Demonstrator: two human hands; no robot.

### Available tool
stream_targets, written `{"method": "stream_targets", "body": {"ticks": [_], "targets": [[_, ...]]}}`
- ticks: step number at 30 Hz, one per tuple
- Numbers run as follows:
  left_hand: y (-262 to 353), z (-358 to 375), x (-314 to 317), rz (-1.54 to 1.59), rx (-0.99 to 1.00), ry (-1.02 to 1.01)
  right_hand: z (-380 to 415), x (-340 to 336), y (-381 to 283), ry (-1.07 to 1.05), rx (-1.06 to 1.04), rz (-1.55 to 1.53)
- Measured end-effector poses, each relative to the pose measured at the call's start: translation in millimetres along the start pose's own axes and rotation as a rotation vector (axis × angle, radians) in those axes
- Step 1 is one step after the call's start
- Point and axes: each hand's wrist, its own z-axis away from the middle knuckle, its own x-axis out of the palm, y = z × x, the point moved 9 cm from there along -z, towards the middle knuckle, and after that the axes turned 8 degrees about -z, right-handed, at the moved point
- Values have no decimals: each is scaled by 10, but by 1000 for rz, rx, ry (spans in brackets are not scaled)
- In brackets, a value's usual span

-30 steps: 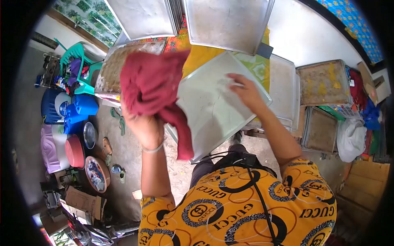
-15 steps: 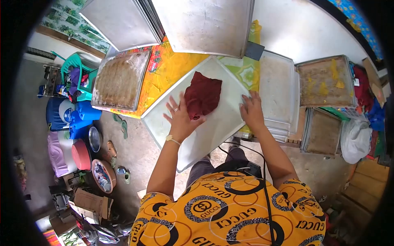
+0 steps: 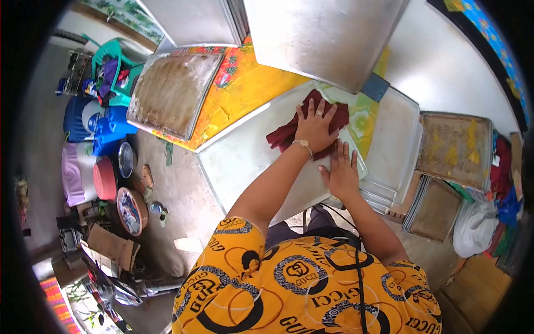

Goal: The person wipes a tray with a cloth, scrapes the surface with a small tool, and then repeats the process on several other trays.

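Note:
A dark red cloth point(image 3: 286, 133) lies crumpled on a pale flat tray point(image 3: 239, 158) at the table's front edge. My left hand point(image 3: 316, 127) rests on top of the cloth with its fingers spread, pressing it against the tray. Just right of it, my right hand point(image 3: 342, 170) lies on the tray's right part, fingers stretched out and the thumb apart; it holds nothing. The two hands are close together.
A stained tray point(image 3: 172, 92) sits on the yellow flowered tablecloth point(image 3: 245, 89) at left. Large metal trays point(image 3: 322, 39) stand upright behind. More trays point(image 3: 453, 147) are at right. Tubs, a basin point(image 3: 132, 211) and a green chair point(image 3: 108, 53) are on the left floor.
My left hand has moved right across the tray and onto the cloth, which is shifted right and spread differently. My right hand is now nearer the left one. The view has tilted.

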Motion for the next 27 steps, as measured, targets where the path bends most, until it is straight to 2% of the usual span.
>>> {"method": "stream_targets", "body": {"ticks": [3,6,13,18,23,27], "targets": [[-447,-176,-26,-33,-194,23,-6,-13,-21,54,-11,-5],[-875,-4,-101,-79,-316,65,-1,-54,-53,68,-23,19],[-1889,1569,-370,-169,-628,-65,-14,-58,-58,80,-4,57],[-2503,2331,-469,-196,-838,-12,16,-66,-47,109,8,45],[-2354,2926,-396,-111,-948,95,-2,-18,-63,71,2,52],[-1534,3260,-399,-121,-764,-8,18,42,-36,113,-8,81]]}}
